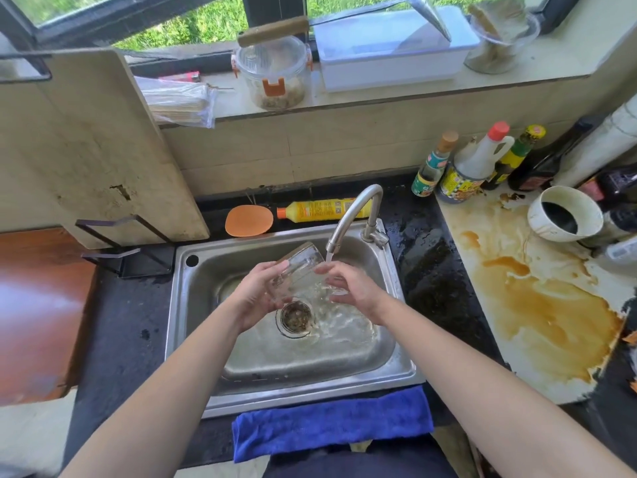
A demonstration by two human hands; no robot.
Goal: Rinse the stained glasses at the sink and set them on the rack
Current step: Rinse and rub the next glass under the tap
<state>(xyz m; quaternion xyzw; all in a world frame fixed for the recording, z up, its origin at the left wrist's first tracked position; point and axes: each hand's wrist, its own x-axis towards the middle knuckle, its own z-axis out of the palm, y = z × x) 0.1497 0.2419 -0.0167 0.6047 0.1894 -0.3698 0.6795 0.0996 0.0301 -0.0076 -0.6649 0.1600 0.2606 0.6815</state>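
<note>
A clear drinking glass (299, 267) is tilted over the steel sink (344, 370), its rim pointing up and away toward the back wall. My left hand (256, 294) grips the glass around its lower part. My right hand (348, 288) is cupped just right of the glass under the running stream from the curved tap (358, 208), fingers loosely curled, with water splashing over them. Whether it touches the glass is unclear. Water pools around the drain strainer (296, 317). A black wire rack (127, 250) stands left of the sink holding a pale cutting board (93, 146).
A blue cloth (331, 422) hangs over the sink's front edge. A yellow detergent bottle (320, 210) and an orange pad (249, 220) lie behind the sink. Sauce bottles (472, 163) and a stained white cup (563, 213) stand at right beside a brown spill (544, 305).
</note>
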